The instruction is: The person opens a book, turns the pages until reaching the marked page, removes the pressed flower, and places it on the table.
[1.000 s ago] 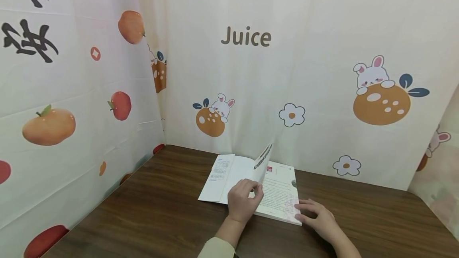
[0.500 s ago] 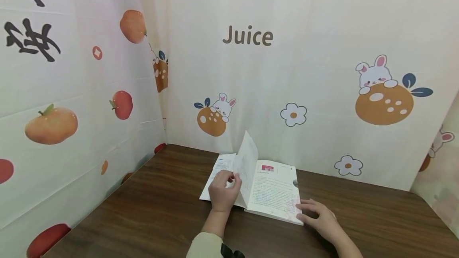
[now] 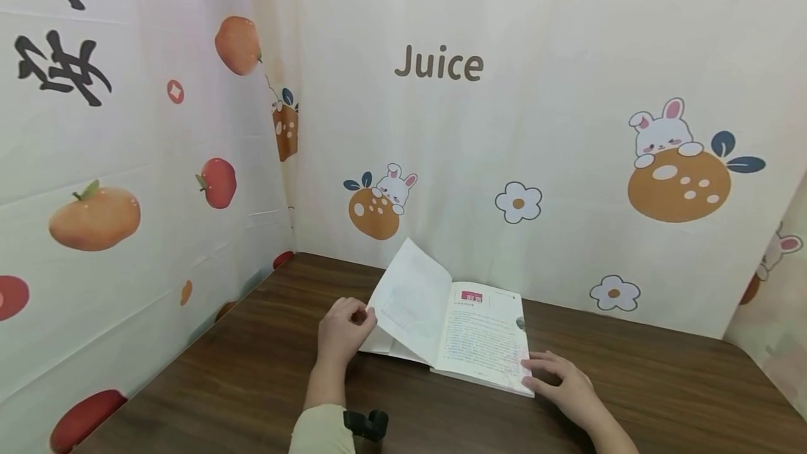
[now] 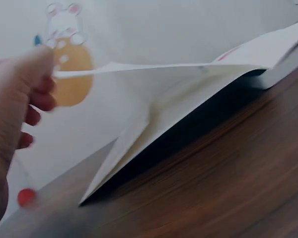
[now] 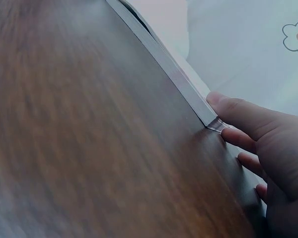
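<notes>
We pinch a lifted page [image 3: 410, 300] with our left hand [image 3: 343, 331]; our right hand [image 3: 564, 384] lies relaxed, fingertips [image 5: 223, 106] touching the book [image 3: 482, 342] corner.

The table [image 3: 265, 370] is dark brown with wood grain. The book [image 3: 479, 335] has white pages with dark print and a small red-pink block. The curtain [image 3: 567, 54] is cream with orange fruits, white rabbits, flowers, and maybe red apples.
</notes>
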The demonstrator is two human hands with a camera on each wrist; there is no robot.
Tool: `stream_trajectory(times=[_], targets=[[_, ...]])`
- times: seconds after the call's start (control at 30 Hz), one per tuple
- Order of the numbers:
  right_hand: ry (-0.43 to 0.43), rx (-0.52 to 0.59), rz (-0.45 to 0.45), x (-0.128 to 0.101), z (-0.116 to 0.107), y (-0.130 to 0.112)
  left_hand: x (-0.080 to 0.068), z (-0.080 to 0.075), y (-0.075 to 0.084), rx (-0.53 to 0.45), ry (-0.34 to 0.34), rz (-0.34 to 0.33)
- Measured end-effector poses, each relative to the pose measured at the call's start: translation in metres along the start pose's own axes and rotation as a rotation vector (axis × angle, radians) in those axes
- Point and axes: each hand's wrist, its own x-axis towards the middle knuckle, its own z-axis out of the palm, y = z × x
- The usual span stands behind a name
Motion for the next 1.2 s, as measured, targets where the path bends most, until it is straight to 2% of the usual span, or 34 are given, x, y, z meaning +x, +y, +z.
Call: stream_trajectory(times=[0.1, 0.17, 0.3, 0.4, 0.57, 0.7, 1.03, 1.2], targets=[[-0.001, -0.005, 0.007, 0.000, 0.000, 0.001, 0.001, -0.009, -0.008, 0.018, -0.182, -0.148], [-0.001, -0.007, 0.010, 0.000, 0.000, 0.001, 0.001, -0.012, -0.014, 0.037, -0.281, -0.226], [0.001, -0.005, 0.012, 0.001, 0.000, 0.000, -0.001, -0.014, -0.023, 0.097, -0.417, -0.295], [0.000, -0.007, 0.012, 0.001, 0.001, 0.000, -0.002, -0.014, -0.025, 0.137, -0.477, -0.321], [-0.001, -0.009, 0.007, 0.001, 0.001, 0.000, -0.004, -0.013, -0.026, 0.190, -0.533, -0.379], [0.001, -0.007, 0.000, 0.001, 0.001, 0.001, -0.005, -0.013, -0.026, 0.197, -0.554, -0.409], [-0.004, -0.006, 0.010, 0.001, 0.001, 0.002, -0.005, -0.014, -0.026, 0.198, -0.558, -0.422], [-0.001, -0.011, 0.019, 0.001, 0.001, 0.002, -0.004, -0.013, -0.025, 0.162, -0.545, -0.419]])
